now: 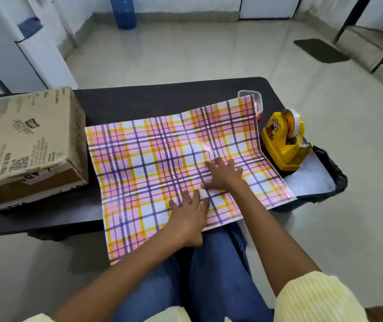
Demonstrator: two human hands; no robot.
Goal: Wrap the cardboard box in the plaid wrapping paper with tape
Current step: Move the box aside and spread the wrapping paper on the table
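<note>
Wrapping has barely begun: we press our left hand (189, 212) and right hand (223, 175), fingers flat, grasping nothing, on the plaid wrapping paper (153, 156) spread across the table (151, 98) (cardboard box (27, 145) sits just beside it, unwrapped; yellow tape dispenser (283, 138) untouched).

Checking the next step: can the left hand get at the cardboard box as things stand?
Probably yes. The left hand lies flat on the plaid wrapping paper, holding nothing; the cardboard box stands to its left on the table, with only paper and bare table between.
</note>
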